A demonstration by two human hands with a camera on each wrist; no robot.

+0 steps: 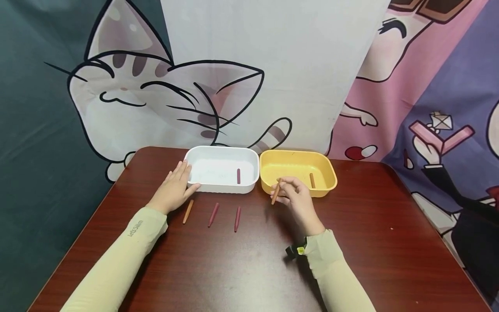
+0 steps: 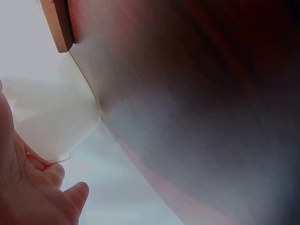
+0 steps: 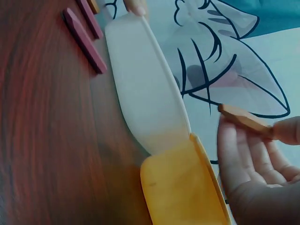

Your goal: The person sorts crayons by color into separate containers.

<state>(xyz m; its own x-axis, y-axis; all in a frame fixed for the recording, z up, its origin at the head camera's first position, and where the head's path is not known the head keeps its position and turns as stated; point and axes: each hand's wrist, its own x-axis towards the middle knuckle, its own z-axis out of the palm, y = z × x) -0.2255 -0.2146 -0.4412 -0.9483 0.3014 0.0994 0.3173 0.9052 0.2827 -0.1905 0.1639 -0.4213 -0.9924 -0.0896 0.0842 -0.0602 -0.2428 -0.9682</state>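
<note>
My right hand [image 1: 298, 201] pinches an orange-brown crayon [image 1: 276, 194] between thumb and fingers, just in front of the yellow tray's near left corner; the right wrist view also shows this crayon [image 3: 246, 122]. Inside the yellow tray [image 1: 286, 167] lies another orange-brown crayon [image 1: 312, 180]. To its left, the white tray [image 1: 210, 169] holds one purplish-red crayon [image 1: 238, 176]. My left hand [image 1: 171, 190] rests against the white tray's left end, fingers extended. On the table in front lie an orange-brown crayon [image 1: 188, 212] and two purplish-red crayons, one left [image 1: 213, 215], one right [image 1: 237, 219].
Both trays stand side by side near the back of the brown wooden table [image 1: 218, 268]. Behind it hangs a cloth backdrop [image 1: 312, 65] with cartoon drawings. A dark strap device [image 1: 295, 250] is on my right wrist.
</note>
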